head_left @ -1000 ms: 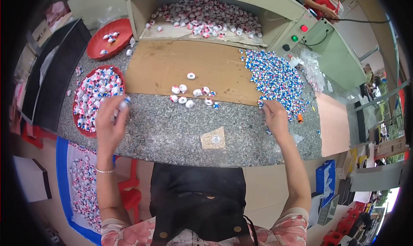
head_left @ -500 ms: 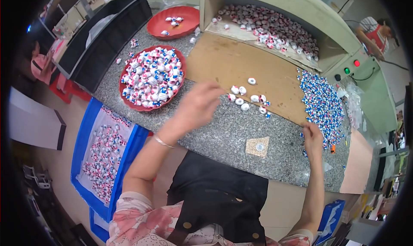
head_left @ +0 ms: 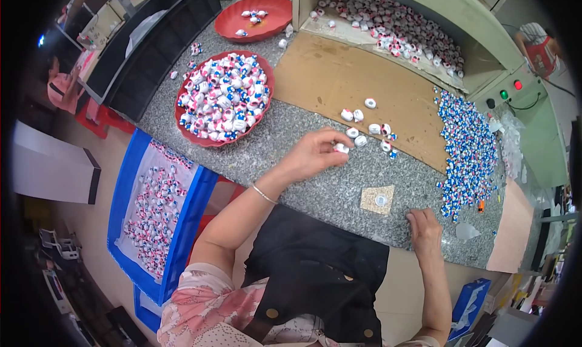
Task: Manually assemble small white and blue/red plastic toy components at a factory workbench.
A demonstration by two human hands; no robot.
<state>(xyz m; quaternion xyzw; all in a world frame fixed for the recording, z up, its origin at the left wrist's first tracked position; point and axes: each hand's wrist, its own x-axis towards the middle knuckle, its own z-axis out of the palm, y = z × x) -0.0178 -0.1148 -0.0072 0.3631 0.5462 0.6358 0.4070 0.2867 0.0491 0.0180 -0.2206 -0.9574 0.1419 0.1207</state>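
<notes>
Just beyond my left hand (head_left: pixel 312 155), the loose heads (head_left: pixel 374 129) are down one: that white toy head (head_left: pixel 341 148) is now in its pinch, secured. My right hand (head_left: pixel 426 232) has left the blue-and-white pile (head_left: pixel 467 153) ahead, half-curled; I can't tell if it's loaded.

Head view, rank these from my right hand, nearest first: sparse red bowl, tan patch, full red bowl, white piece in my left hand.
1. Tan patch, just left of your right hand.
2. White piece, in your left hand.
3. Full red bowl, farther left.
4. Sparse red bowl, at the back left.
</notes>
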